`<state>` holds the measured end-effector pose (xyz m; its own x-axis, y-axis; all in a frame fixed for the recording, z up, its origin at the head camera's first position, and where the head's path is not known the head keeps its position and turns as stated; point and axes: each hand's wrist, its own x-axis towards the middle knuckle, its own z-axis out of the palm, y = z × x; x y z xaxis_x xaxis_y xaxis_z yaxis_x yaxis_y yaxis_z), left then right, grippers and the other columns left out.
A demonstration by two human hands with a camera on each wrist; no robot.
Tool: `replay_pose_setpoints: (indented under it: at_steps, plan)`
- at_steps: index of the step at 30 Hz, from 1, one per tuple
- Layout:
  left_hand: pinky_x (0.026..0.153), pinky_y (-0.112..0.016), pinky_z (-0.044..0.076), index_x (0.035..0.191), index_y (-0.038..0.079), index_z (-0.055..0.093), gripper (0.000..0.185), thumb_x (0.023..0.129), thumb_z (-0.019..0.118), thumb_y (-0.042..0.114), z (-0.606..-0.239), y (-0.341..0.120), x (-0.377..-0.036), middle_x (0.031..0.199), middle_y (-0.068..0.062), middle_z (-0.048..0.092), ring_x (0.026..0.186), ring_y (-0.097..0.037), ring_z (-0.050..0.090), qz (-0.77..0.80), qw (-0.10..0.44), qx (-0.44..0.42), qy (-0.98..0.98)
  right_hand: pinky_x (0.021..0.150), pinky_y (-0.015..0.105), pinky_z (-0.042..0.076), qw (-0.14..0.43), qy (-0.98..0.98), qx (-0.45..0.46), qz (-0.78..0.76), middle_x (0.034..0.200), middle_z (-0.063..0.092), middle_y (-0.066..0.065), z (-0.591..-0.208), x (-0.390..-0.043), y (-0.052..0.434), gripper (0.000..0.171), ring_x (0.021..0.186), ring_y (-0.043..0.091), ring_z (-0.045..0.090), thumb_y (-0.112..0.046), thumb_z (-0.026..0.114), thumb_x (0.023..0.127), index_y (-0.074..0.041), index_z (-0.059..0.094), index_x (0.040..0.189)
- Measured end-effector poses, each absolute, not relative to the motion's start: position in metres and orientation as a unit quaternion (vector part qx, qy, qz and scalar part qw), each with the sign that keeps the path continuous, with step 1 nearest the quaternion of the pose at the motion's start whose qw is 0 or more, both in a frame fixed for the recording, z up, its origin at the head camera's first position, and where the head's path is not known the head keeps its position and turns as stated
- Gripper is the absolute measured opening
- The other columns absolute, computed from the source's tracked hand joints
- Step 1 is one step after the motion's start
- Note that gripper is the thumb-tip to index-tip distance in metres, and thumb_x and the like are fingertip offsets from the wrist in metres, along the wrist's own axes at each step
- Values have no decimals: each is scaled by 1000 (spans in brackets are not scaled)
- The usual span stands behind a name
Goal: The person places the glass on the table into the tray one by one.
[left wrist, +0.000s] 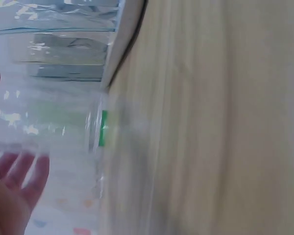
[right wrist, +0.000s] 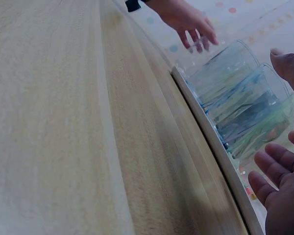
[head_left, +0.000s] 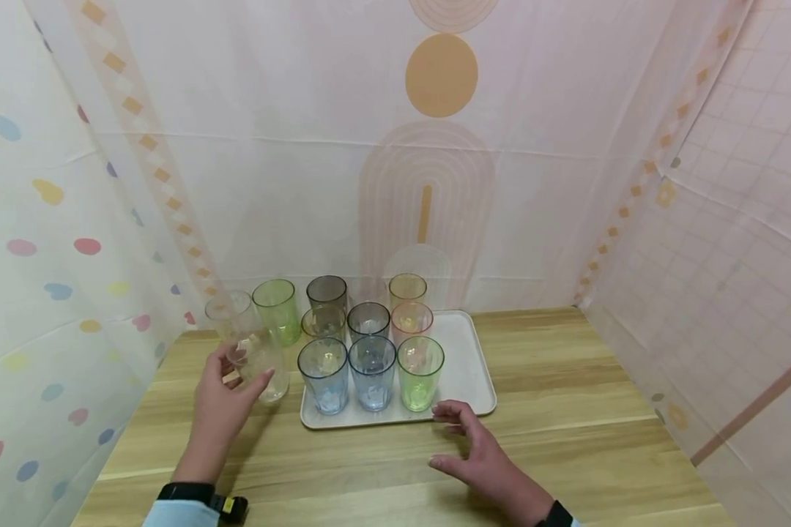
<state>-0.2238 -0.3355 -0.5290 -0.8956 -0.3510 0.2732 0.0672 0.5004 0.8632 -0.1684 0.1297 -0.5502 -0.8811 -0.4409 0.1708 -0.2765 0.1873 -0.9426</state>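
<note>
A pale-blue sleeve (head_left: 181, 514) and a black wristband (head_left: 187, 492) edge into the foreground as a person reaches both hands over drinking glasses. Hanging cloths (head_left: 270, 190), printed with arches, dots and squares, enclose the scene on three sides, perhaps as a backdrop. A wood-grain table (head_left: 567, 380) bears a white tray (head_left: 471, 359), whose rim likely helps keep its load together.

The left hand (head_left: 217, 406) grips a clear glass (head_left: 264, 355) left of the tray, thumb and fingers on opposite sides, a placement that would steady its smooth wall. Transparency and blur leave it unclear whether a second clear glass stands behind or is stacked with it. The right hand (head_left: 488, 465) holds nothing, fingers loosely bent beside the tray's front edge; whether they touch it cannot be told.

Upright glasses stand in close rows, probably to save room: two blue glasses (head_left: 372, 380) and a green tumbler (head_left: 420, 375) in front; amber (head_left: 323, 322), grey (head_left: 369, 320) and pink glasses (head_left: 411, 320) behind; a dark glass (head_left: 327, 293) and a yellow glass (head_left: 407, 288) farthest back, their bases hidden. A lime glass (head_left: 277, 311) stands left of the tray, just beyond the held one.
</note>
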Motion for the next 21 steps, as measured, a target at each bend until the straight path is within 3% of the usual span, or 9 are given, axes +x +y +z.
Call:
replay_pose_setpoints:
  at_steps: [3,7,14,21]
  plan:
    - [94,-10,52,160,6,48,85,92,95,27,-522,-339,-204,146,-15,65,127,-9,60,-478,202,34,-854,123,49,46,64,765,-242,-593,155,54,21,-550,-168,129,70,145,38,54,-10,87,97,-5,48,154]
    - [93,-8,53,155,4,52,81,89,97,15,-515,-339,-181,143,-19,68,121,5,62,-471,187,-51,-861,123,48,46,68,765,-249,-590,156,54,20,-549,-169,128,72,146,35,54,-9,88,96,-7,47,155]
    - [94,-20,61,148,8,59,79,81,101,10,-496,-320,-150,138,-12,69,120,-4,69,-464,145,-148,-861,122,46,47,73,758,-283,-582,156,53,21,-541,-173,122,77,145,33,54,-6,89,94,-5,45,157]
    - [95,-36,66,146,14,62,80,77,103,11,-495,-273,-142,134,-8,69,123,-14,67,-498,109,-244,-825,122,43,47,71,743,-334,-576,154,54,24,-533,-175,111,81,143,37,55,-4,91,91,-4,44,158]
